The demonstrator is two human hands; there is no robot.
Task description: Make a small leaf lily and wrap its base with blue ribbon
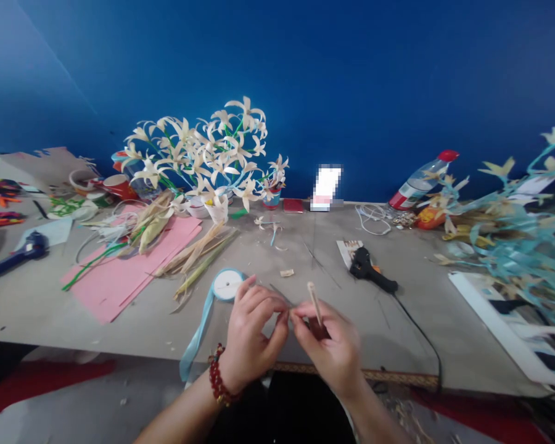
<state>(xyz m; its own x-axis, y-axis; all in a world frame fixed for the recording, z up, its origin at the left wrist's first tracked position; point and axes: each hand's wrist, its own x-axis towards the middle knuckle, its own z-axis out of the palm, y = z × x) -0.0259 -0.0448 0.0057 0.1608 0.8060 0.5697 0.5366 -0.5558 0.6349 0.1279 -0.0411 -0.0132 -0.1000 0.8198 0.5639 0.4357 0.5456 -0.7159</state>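
Just above the table's near edge, my left hand [254,333] and my right hand [335,345] meet fingertip to fingertip, both pinched. Whatever lies between the fingertips is too small to make out. A thin pale wooden stick [314,301] rises from my right hand, held against the palm by the curled fingers. Beside my left hand lies a roll of light blue ribbon [228,285], its loose tail hanging over the table edge. A small pale scrap [287,272] rests beyond my hands. A red bead bracelet [218,376] circles my left wrist.
White handmade flowers [213,148] stand in cups at the back. Pink paper [124,271] and dry husks [197,250] lie left. Rightward are a black glue gun [370,271] with its cord, a bottle [420,179] and blue-stemmed flowers [513,234]. A blue glue gun [30,246] lies far left.
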